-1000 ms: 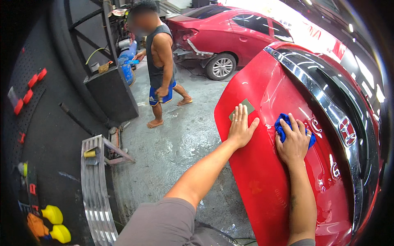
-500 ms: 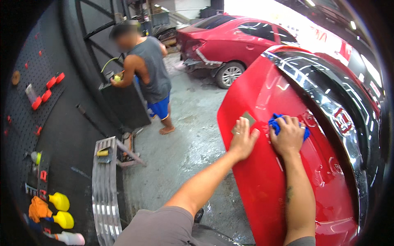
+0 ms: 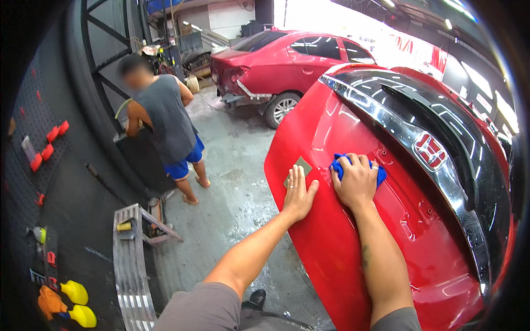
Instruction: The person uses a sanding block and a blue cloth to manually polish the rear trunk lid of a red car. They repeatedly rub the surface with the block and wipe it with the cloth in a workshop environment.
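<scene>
My left hand (image 3: 300, 201) lies flat, fingers stretched out, on the bare outer part of a red tailgate (image 3: 328, 248). Under its fingers is a small olive-green sheet (image 3: 304, 164) that looks like sandpaper, its corners showing past the fingers. To the right, my right hand (image 3: 358, 185) is closed over a bunched blue cloth (image 3: 381, 174) and presses it onto the same panel, in the recessed area. Wet drops and streaks glisten on the red paint there. The palm side of each hand is hidden.
A chrome strip (image 3: 381, 118) and a dark rear window (image 3: 408, 91) lie beyond the panel. A person (image 3: 165, 110) stands far left, near another red car (image 3: 265, 63). A ribbed metal bench (image 3: 130, 265), pegboard (image 3: 52, 105) and yellow bottles (image 3: 75, 292) line the left.
The view has shifted, so most of the scene sits further left. Both hands keep about the same places on the panel. The other person's stance has changed; both feet now show.
</scene>
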A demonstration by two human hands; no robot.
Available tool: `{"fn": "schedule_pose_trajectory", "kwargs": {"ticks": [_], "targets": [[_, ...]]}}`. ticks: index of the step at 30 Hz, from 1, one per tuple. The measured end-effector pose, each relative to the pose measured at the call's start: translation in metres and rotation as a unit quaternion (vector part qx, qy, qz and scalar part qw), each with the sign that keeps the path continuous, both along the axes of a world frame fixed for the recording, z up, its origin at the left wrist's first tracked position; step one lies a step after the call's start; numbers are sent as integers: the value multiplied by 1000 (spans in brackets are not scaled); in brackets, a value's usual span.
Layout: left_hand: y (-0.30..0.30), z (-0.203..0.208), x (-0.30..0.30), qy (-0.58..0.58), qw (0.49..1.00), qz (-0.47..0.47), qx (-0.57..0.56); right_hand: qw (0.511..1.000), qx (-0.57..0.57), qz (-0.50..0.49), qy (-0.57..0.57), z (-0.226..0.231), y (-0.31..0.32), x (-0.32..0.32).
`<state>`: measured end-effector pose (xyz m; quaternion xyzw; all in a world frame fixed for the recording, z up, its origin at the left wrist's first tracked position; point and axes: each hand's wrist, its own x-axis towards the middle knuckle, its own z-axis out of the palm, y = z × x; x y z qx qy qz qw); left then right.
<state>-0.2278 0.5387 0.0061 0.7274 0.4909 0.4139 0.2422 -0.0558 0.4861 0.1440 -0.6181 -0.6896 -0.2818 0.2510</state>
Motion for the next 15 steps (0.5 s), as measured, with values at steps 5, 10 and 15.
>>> {"fn": "schedule_pose_trajectory", "kwargs": {"ticks": [5,10,15], "targets": [[-210,-27,42,45,973,-201,107,1000,-1,-22,-8,-15,3,16],[-123,-36,10,60,980,-142,124,1000,-3,-9,-7,-12,3,11],[137,13,-26,45,993,-68,88,999,-33,2,-29,-1,10,-9]]}}
